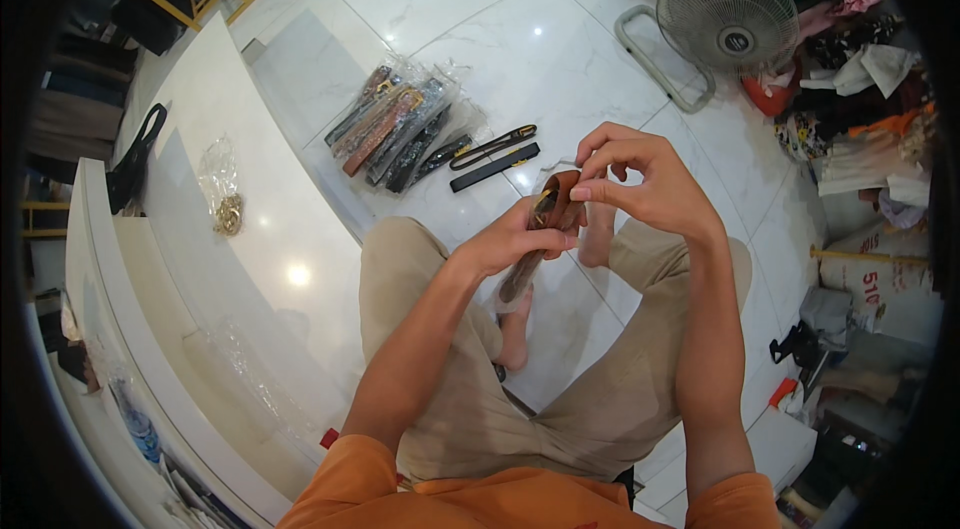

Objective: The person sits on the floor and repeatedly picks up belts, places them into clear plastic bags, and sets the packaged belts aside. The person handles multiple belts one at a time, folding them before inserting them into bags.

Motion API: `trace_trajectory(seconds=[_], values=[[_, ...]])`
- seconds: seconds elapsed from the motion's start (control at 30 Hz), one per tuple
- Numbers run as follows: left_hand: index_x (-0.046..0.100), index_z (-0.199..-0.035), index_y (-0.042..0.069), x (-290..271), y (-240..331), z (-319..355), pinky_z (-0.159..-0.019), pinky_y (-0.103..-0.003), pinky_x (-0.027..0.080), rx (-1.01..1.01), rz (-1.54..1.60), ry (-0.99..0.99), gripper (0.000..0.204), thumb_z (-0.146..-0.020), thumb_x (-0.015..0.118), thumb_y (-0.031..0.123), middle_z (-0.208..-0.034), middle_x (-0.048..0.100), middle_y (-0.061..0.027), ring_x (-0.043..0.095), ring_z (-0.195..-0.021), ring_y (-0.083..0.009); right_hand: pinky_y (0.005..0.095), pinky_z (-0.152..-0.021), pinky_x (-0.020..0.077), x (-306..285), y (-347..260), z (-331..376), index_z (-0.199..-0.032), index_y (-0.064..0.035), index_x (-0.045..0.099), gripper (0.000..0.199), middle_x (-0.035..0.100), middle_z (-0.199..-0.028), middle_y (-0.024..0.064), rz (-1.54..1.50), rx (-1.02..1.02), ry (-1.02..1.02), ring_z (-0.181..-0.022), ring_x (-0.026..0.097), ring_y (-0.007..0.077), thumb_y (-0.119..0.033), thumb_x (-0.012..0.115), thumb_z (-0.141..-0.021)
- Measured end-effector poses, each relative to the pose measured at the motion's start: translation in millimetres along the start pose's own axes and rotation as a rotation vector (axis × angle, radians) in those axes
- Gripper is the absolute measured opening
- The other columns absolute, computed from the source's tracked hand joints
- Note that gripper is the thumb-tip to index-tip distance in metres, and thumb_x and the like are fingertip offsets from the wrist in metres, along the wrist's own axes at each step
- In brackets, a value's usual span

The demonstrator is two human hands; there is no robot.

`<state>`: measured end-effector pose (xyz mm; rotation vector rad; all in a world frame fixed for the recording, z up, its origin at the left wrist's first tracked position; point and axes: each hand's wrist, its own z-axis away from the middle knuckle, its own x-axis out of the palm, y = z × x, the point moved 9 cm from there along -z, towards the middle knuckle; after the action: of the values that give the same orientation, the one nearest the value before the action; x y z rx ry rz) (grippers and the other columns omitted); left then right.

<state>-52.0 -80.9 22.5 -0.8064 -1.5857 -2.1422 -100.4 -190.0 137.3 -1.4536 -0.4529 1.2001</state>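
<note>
A brown belt (522, 274), folded or rolled up in a clear plastic sleeve, is held in front of my knees. My left hand (505, 237) grips it around the middle, thumb across the front. My right hand (655, 179) is at the belt's upper end, thumb and forefinger pinched together at the edge of the belt or its sleeve; which of the two cannot be made out. Beyond them on the floor lie a black strap (495, 169) and a thin black belt with gold-coloured metal (493, 147). To their left is a pile of plastic-wrapped belts (400, 134), brown, black and grey.
On my left stands a white counter (290, 229) with a plastic bag of gold-coloured pieces (228, 214) and a black strap (138, 159). A grey floor fan (728, 19) stands at the far right. Clothes (870, 69) crowd the right side. The floor (490, 29) is white tile.
</note>
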Motion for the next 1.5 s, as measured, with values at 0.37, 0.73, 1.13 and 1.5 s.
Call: trace_trajectory(seconds=[0.37,0.73,1.13,1.5], values=[[0.055,-0.111,0.004,2,-1,-2,-0.064,-0.028,0.044,0.043,0.032,0.001,0.035,-0.082,0.074,0.009,-0.090,0.056,-0.0052,0.054,-0.075,-0.0121,0.0275,-0.066,0.0418,15,7,1,-0.090,-0.0042,0.080,0.010,0.069,-0.091,0.0018,0.007,-0.017,-0.084,-0.073,0.053,0.0110,-0.012,0.081,-0.085],[0.060,-0.121,0.003,0,-14,-4,-0.068,-0.028,0.048,0.020,-0.004,-0.113,0.039,-0.084,0.072,0.006,-0.097,0.057,-0.0042,0.058,-0.082,-0.0129,0.0273,-0.067,0.0446,32,11,-1,-0.092,-0.0040,0.079,0.014,0.070,-0.091,0.0026,0.117,0.066,-0.206,-0.075,0.056,0.0119,-0.015,0.080,-0.084],[0.053,-0.133,0.002,8,4,0,-0.066,-0.030,0.050,0.086,0.171,-0.130,0.052,-0.085,0.073,0.006,-0.096,0.059,-0.0062,0.060,-0.082,-0.0153,0.0259,-0.065,0.0484,29,15,-3,-0.088,0.0031,0.073,0.005,0.068,-0.084,0.0029,-0.136,0.135,-0.127,-0.072,0.058,0.0089,0.003,0.076,-0.084],[0.064,-0.117,0.000,-51,16,-10,-0.074,-0.028,0.057,0.217,-0.291,0.229,0.030,-0.102,0.066,0.026,-0.099,0.073,-0.0069,0.068,-0.081,-0.0117,0.0253,-0.061,0.0450,-49,46,-11,-0.119,0.0083,0.064,0.037,0.066,-0.097,0.0056,-0.427,0.169,0.572,-0.075,0.057,0.0099,-0.018,0.073,-0.095]])
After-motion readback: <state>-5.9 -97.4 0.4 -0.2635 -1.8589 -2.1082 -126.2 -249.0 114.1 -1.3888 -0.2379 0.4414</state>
